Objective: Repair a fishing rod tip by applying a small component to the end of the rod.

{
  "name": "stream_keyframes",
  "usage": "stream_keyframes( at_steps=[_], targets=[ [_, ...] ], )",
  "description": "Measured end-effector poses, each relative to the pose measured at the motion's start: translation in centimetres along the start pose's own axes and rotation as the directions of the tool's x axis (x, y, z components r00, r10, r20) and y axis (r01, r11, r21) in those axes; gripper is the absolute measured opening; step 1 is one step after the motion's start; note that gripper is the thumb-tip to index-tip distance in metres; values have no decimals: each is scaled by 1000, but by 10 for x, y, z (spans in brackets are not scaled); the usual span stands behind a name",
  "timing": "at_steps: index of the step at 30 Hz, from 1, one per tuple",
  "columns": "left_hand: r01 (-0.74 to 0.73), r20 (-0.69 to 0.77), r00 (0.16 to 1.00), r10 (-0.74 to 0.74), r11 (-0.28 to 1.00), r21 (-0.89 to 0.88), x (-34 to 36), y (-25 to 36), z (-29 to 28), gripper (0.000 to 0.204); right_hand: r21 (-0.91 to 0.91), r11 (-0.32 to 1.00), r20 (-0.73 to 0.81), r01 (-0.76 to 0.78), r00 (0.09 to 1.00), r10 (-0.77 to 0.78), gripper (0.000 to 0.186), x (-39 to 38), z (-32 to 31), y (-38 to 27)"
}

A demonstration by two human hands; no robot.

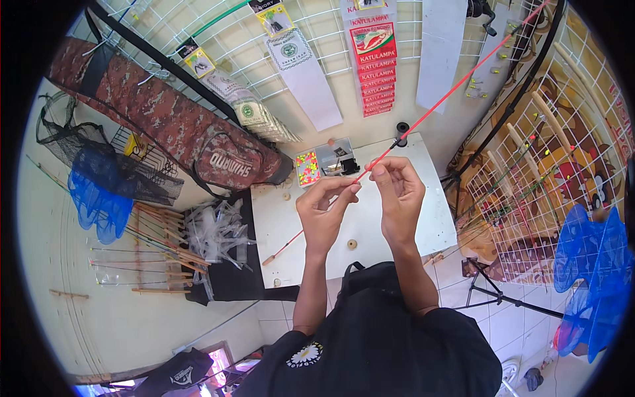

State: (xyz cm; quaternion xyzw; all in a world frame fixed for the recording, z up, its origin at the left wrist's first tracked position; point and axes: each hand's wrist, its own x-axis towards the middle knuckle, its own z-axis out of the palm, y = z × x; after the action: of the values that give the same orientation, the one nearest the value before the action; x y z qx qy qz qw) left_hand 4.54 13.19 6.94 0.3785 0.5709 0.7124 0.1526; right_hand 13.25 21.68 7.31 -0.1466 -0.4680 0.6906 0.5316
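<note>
A thin red fishing rod (456, 86) runs slantwise over the white table, from a cork-coloured butt at lower left up past the upper right. My left hand (325, 212) pinches it between thumb and fingers above the table's middle. Just farther up the rod, my right hand (401, 202) is closed, thumb against forefinger, on the rod; any fine thread there is too small to make out. A dark band sits on the rod right above my right fingertips. Beyond my hands, a black spool (402, 128) stands near the table's far edge.
On the white table (291, 228) stand a clear box of bright beads (307, 169) and a small round brown piece (352, 244). A camouflage rod bag (165, 126) leans at left. Blue nets (99, 192) hang at the sides. A black tripod (493, 294) stands at right.
</note>
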Motion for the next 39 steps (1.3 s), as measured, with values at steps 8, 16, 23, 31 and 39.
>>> stream_keyframes(
  at_steps=[8,16,23,31,39],
  targets=[
    [-8,-50,999,11,997,73,-5,-13,8,14,102,995,-4,-12,1000,13,11,14,-18,2],
    [-55,-65,996,64,990,133,2,-20,9,10,130,991,15,-23,1000,22,14,32,-23,1],
    [-1,-93,996,9,996,91,9,-24,11,10,61,998,27,-20,999,18,14,43,-28,3],
    [26,-90,996,-19,996,85,16,-25,13,10,104,993,36,-64,998,61,16,51,-33,8],
    [39,-96,995,-29,995,96,17,-24,12,10,218,965,106,-148,986,127,16,55,-33,11]
  ],
)
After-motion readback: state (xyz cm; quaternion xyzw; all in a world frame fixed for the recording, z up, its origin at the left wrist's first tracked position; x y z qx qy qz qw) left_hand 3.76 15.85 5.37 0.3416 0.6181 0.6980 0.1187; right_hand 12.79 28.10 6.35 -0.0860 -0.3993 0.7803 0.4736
